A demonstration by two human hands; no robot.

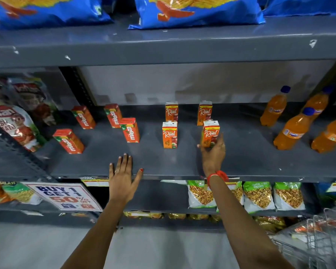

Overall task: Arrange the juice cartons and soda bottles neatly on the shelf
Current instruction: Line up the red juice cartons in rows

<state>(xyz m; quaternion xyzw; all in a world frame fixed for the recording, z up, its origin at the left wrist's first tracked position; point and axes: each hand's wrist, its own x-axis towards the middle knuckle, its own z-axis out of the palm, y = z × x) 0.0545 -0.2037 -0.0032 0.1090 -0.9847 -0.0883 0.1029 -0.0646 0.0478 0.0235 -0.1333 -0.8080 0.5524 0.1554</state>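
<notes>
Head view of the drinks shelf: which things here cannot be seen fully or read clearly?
- Front right Real carton: its base is covered by the right hand.
- Rightmost soda bottle: cut by the right edge.
- Small print on the cartons: too small to read.
- Packets at the left: blurred.

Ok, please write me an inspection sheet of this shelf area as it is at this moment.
Surface: grey metal shelf, front strip bare.
Job's things: four Maaza cartons at left, unevenly placed and angled; four Real cartons in the middle, two rows of two; four orange Fanta bottles at right, upright, loosely grouped.
Clutter: nothing seen on this shelf.
Grippers: left hand flat on the shelf edge, empty; right hand grips the front right Real carton.
Cables: nothing seen.
Surroundings: blue chip bags above; snack packets and a "buy 1 get 1" sign below; wire basket at lower right.
</notes>
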